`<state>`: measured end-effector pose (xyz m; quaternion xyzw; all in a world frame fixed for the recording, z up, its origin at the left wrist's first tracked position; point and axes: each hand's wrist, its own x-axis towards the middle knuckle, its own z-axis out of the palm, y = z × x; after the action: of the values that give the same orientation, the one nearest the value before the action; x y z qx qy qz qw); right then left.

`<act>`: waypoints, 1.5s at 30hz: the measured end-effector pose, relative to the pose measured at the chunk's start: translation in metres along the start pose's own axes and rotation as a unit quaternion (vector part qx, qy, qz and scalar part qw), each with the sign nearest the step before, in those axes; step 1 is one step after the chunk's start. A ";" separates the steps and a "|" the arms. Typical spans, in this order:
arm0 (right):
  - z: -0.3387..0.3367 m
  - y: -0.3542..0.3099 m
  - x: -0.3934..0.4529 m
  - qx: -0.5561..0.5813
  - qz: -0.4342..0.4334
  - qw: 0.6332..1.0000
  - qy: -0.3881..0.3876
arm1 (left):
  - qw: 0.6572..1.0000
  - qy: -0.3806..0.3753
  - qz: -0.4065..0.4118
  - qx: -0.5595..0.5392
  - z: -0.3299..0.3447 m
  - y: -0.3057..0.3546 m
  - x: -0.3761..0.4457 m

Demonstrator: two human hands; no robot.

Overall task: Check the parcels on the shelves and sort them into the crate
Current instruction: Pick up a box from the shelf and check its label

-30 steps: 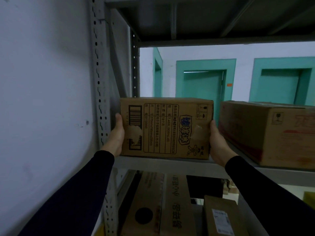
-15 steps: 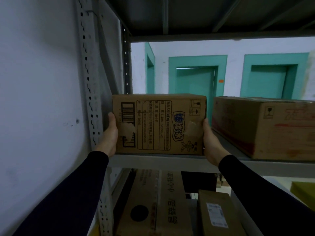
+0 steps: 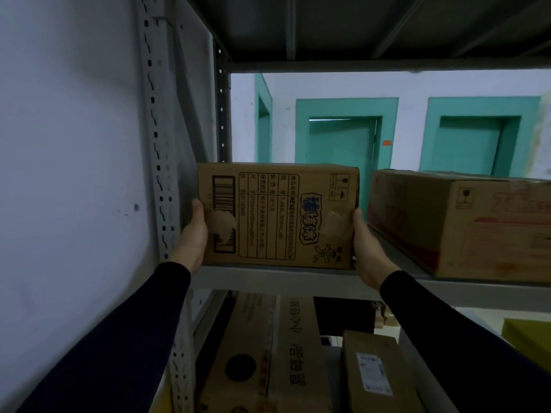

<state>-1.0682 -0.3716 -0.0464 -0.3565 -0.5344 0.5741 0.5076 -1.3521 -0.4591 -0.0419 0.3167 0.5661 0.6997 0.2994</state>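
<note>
In the head view, a rectangular corrugated cardboard parcel (image 3: 278,216) sits at the front edge of a grey metal shelf (image 3: 268,280), its matte brown face printed with a barcode, a table of text, a blue cartoon logo and torn tape patches. The left hand (image 3: 193,234) presses its left side and the right hand (image 3: 368,245) its right side; the fingers wrap behind the box and hold it between them. A larger red-printed carton (image 3: 465,225) rests just to the right on the same shelf, and more cardboard boxes (image 3: 268,353) lie on the level below. Compared with half a second ago, the parcel and both hands hold nearly the same position and grip.
</note>
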 end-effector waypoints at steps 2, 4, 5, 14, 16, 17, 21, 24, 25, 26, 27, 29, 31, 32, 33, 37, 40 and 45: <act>-0.003 0.003 -0.003 -0.055 -0.051 0.997 0.033 | 1.000 -0.003 0.013 0.025 -0.003 0.000 -0.007; -0.006 0.009 -0.008 -0.112 -0.148 0.977 0.110 | 0.998 0.003 0.033 0.059 -0.011 -0.006 -0.004; -0.008 0.011 -0.012 -0.130 -0.197 0.961 0.143 | 0.995 0.022 0.045 0.082 -0.013 -0.006 -0.010; -0.034 0.094 -0.070 -0.345 -0.294 0.891 -0.012 | 0.965 0.119 0.086 0.215 -0.029 -0.075 -0.080; -0.040 0.124 -0.079 -0.391 -0.246 0.885 -0.066 | 0.965 0.089 0.039 0.245 -0.033 -0.102 -0.091; -0.044 0.139 -0.084 -0.407 -0.210 0.885 -0.087 | 0.963 0.070 0.019 0.259 -0.034 -0.116 -0.095; -0.059 0.194 -0.093 -0.436 -0.004 0.891 -0.128 | 0.954 0.016 -0.112 0.277 -0.040 -0.171 -0.103; -0.066 0.230 -0.088 -0.424 0.100 0.894 -0.108 | 0.948 -0.014 -0.168 0.272 -0.044 -0.205 -0.101; -0.069 0.242 -0.085 -0.418 0.122 0.894 -0.101 | 0.945 -0.013 -0.180 0.274 -0.045 -0.215 -0.101; -0.071 0.253 -0.081 -0.414 0.140 0.895 -0.094 | 0.942 -0.006 -0.189 0.276 -0.049 -0.226 -0.099; -0.073 0.263 -0.077 -0.406 0.162 0.896 -0.083 | 0.942 -0.002 -0.192 0.276 -0.051 -0.236 -0.098; -0.072 0.283 -0.070 -0.369 0.199 0.906 -0.059 | 0.940 0.009 -0.203 0.275 -0.057 -0.257 -0.090; -0.068 0.302 -0.060 -0.320 0.221 0.920 -0.041 | 0.938 0.016 -0.226 0.261 -0.063 -0.278 -0.079; -0.067 0.310 -0.056 -0.298 0.233 0.925 -0.029 | 0.939 0.020 -0.243 0.244 -0.066 -0.289 -0.074; -0.065 0.317 -0.052 -0.273 0.242 0.931 -0.022 | 0.939 0.025 -0.256 0.227 -0.067 -0.296 -0.069; -0.058 0.345 -0.041 -0.180 0.286 0.941 -0.006 | 0.935 0.025 -0.310 0.171 -0.074 -0.327 -0.053; -0.054 0.365 -0.044 -0.112 0.298 0.948 -0.009 | 0.934 0.019 -0.338 0.113 -0.081 -0.353 -0.045; -0.055 0.380 -0.042 -0.057 0.300 0.952 -0.002 | 0.938 0.019 -0.335 0.085 -0.080 -0.359 -0.047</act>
<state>-1.0826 -0.3650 -0.4318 -0.5274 -0.4363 0.6689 0.2898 -1.3633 -0.4796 -0.4120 0.1196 0.7019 0.5141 0.4782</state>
